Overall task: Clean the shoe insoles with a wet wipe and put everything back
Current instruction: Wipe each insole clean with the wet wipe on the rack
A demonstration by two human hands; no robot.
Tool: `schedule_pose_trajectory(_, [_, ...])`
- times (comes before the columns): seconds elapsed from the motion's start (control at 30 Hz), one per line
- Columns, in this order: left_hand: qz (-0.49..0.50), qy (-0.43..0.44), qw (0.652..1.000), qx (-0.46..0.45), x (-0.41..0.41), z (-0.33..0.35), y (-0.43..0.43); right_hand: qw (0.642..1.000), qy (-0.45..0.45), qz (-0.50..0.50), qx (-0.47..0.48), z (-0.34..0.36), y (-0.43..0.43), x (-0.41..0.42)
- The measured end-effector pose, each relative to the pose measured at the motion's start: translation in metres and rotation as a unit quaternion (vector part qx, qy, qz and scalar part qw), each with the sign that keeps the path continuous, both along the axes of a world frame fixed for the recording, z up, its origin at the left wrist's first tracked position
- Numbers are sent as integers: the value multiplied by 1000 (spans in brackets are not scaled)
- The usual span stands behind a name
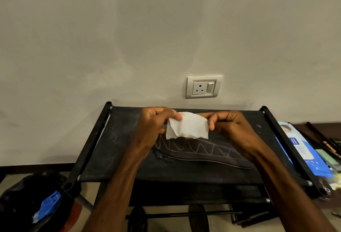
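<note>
A white wet wipe (188, 126) hangs stretched between both hands above the rack's top shelf. My left hand (156, 121) pinches its left edge and my right hand (228, 124) pinches its right edge. Below the wipe, a dark insole (199, 148) with a pale zigzag pattern lies flat on the black fabric shelf (114, 139). Its left end is partly hidden by my left wrist. A blue pack of wet wipes (302, 150) lies to the right of the rack.
The black shoe rack has metal side rails (92, 139) and lower shelves with dark shoes (137, 219). A black bin bag (27, 204) holding a blue wrapper sits at the lower left. A wall socket (203, 86) is behind. Assorted items crowd the right edge.
</note>
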State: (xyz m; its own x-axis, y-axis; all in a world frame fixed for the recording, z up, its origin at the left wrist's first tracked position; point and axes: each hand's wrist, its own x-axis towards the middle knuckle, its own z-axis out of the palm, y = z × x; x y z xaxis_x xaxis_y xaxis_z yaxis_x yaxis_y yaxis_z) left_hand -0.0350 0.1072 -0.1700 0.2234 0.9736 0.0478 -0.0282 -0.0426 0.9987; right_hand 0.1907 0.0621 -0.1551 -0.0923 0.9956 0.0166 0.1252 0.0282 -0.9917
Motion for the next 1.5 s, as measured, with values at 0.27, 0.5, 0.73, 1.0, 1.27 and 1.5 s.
schedule_pose_trajectory(0.27, [-37,44,997,52,9,0,-6,999,-1,-19,-33,-3,4,-12])
schedule_pose_trajectory(0.5, [0,-2,1000,-4,1,3,-5,995,22,-56,-86,-1,-1,-7])
schedule_pose_trajectory(0.73, [150,141,972,118,21,-16,-6,979,46,-160,-116,-3,2,-25])
schedule_pose_trajectory(1.0, [213,242,928,188,40,-10,-18,953,-93,-288,13,-14,3,-54])
schedule_pose_trajectory(1.27, [181,147,963,134,42,-7,-24,921,-208,-298,143,-13,2,-74])
schedule_pose_trajectory(1.5, [169,20,985,-15,32,-5,-14,926,-260,-228,153,-15,2,-85])
